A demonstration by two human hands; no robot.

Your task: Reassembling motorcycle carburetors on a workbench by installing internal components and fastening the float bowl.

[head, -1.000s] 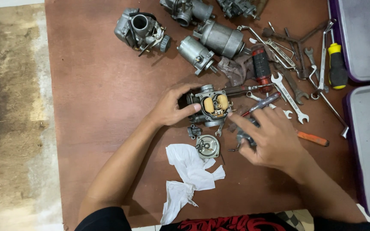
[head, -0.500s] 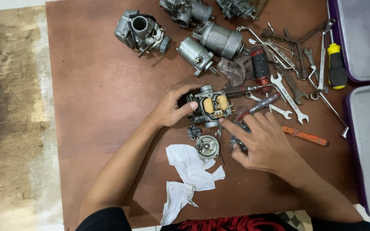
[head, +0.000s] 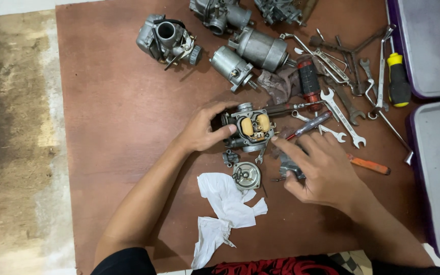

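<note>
Metal dominates: a grey cast-metal carburettor body with two tan oval floats (head: 251, 128) sits mid-table on the brown wooden board (head: 113, 117), gripped at its left side by the left hand (head: 202, 131), thumb and curled fingers wrapped round the casting. The right hand (head: 322, 170) has slid up since a second ago; its index finger now stretches to the carburettor's right edge while the other fingers curl over a small dark metal part (head: 287, 167) (how tightly, I cannot tell). Below lie one round metal bowl cover (head: 246, 175) and one crumpled white rag (head: 227, 209). One orange-handled tool (head: 370, 165) lies just right of the hand.
</note>
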